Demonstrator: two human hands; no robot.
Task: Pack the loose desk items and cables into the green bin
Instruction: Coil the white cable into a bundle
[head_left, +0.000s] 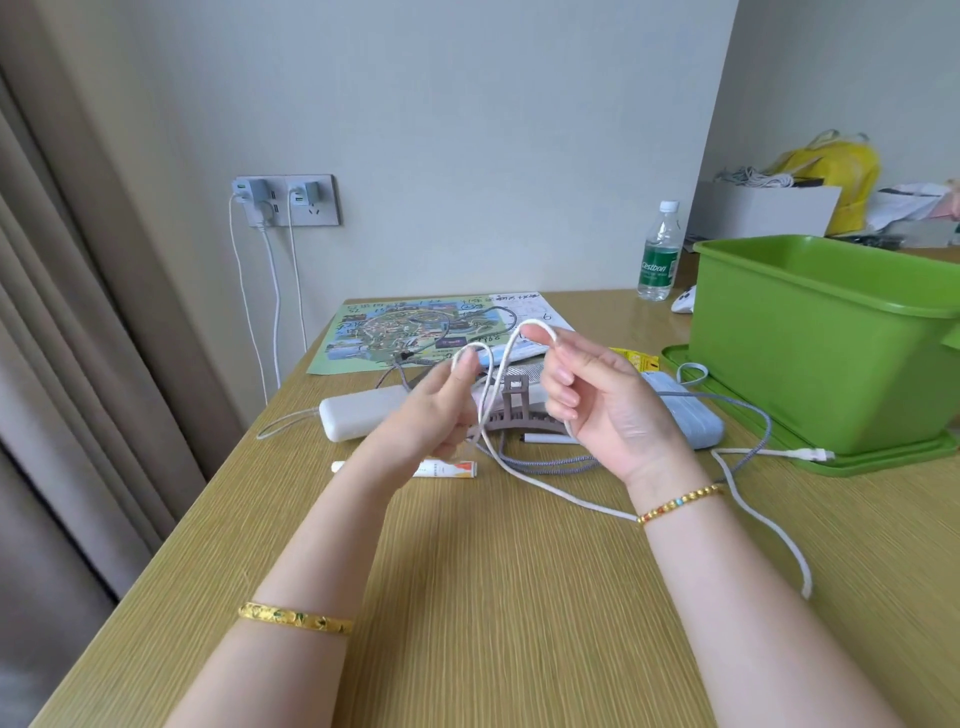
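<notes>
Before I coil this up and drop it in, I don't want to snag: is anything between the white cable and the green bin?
Nothing visible: the bin is open-topped. The white cable does trail across a grey cable.

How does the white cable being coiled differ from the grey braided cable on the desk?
The white cable is lifted into loops held by the left hand and right hand; the grey braided cable lies loose on the desk, touched by neither hand. The white cable is plain and pale, the grey braided cable darker and speckled. Both trail across the desk, outside the green bin.
</notes>
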